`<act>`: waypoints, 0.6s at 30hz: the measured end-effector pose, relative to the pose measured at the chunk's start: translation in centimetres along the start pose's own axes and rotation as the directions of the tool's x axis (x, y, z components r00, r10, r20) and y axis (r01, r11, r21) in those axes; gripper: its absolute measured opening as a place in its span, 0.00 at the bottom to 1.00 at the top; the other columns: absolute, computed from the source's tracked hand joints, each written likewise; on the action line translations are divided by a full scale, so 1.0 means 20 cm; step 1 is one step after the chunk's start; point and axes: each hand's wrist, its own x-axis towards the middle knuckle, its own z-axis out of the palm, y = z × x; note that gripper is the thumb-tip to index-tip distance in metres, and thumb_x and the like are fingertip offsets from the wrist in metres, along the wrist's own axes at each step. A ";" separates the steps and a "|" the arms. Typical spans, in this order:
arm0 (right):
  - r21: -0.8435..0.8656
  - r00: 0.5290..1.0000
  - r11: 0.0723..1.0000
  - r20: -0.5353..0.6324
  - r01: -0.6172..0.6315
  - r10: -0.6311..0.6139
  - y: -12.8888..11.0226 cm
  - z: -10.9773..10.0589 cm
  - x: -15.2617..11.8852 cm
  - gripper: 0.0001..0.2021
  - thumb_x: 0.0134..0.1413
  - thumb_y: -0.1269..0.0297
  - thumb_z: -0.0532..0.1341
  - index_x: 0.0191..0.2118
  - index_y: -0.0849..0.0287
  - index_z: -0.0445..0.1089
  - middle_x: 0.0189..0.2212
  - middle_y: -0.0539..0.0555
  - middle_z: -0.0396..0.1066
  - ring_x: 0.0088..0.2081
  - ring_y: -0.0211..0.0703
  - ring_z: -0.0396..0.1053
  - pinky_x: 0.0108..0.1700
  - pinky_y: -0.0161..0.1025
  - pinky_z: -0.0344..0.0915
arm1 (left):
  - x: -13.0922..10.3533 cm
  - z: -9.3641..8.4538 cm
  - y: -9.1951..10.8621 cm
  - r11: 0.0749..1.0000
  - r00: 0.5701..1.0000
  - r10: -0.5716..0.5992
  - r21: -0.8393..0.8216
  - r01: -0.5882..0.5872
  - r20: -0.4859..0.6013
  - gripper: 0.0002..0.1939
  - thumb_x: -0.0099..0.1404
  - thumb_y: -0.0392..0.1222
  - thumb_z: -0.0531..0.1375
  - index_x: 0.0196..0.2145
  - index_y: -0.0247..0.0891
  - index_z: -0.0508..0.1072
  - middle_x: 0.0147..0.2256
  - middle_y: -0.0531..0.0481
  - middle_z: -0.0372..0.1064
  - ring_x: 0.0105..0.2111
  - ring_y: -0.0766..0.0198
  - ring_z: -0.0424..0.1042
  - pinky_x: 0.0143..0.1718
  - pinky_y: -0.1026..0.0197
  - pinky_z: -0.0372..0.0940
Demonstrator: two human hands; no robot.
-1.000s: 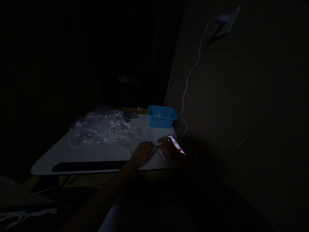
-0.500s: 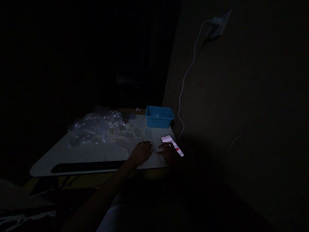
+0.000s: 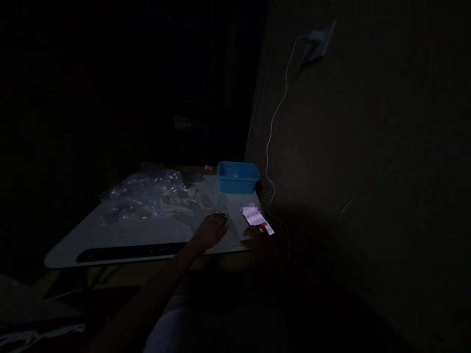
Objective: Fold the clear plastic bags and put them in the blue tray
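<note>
In dim light, my left hand (image 3: 211,230) lies palm down on a clear plastic sheet (image 3: 230,235) near the front edge of the white table (image 3: 121,233), its fingers spread. My right hand (image 3: 257,239) rests at the table's right front corner, fingers apart, beside the lower end of a phone (image 3: 258,220) with a lit screen and a red mark. Nothing shows held in either hand. Crumpled clear plastic (image 3: 147,193) is heaped on the left and middle of the table.
A blue basin (image 3: 238,185) stands at the back right corner, with a small pink and white item (image 3: 208,168) to its left. A white cable (image 3: 271,132) hangs from a wall outlet (image 3: 324,41). A black strip (image 3: 128,252) runs along the front edge.
The view has shifted slightly. My right hand has drawn back toward me, uncovering more of the phone's screen. My left hand stays flat on the plastic.
</note>
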 end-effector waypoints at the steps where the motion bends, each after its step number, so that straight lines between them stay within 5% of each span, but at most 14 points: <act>1: -0.004 1.000 1.000 0.005 0.000 0.000 0.00 0.01 -0.01 0.13 0.52 0.70 0.53 0.43 0.53 0.67 0.47 0.56 0.62 0.52 0.47 0.53 0.50 0.49 0.46 | 0.00 0.00 0.00 1.000 1.000 0.000 -0.008 0.000 -0.001 0.19 0.65 0.46 0.43 0.46 0.35 0.64 0.48 0.42 0.64 0.49 0.59 0.61 0.48 0.54 0.56; 10: 0.060 0.998 0.996 -0.027 -0.060 0.061 -0.01 -0.02 -0.06 0.11 0.50 0.71 0.53 0.36 0.56 0.71 0.43 0.55 0.66 0.47 0.45 0.59 0.50 0.47 0.50 | 0.00 0.02 -0.01 1.000 1.000 -0.014 -0.010 0.014 -0.003 0.19 0.65 0.46 0.44 0.47 0.36 0.65 0.49 0.43 0.63 0.50 0.59 0.60 0.49 0.54 0.55; 18: 0.400 0.897 0.888 -0.271 -0.226 0.350 -0.09 -0.02 0.28 0.25 0.47 0.78 0.46 0.54 0.63 0.56 0.49 0.59 0.61 0.50 0.42 0.57 0.51 0.40 0.56 | 0.00 0.00 0.00 1.000 1.000 -0.010 -0.014 0.010 0.020 0.20 0.65 0.45 0.44 0.48 0.32 0.64 0.49 0.40 0.63 0.50 0.57 0.60 0.50 0.53 0.54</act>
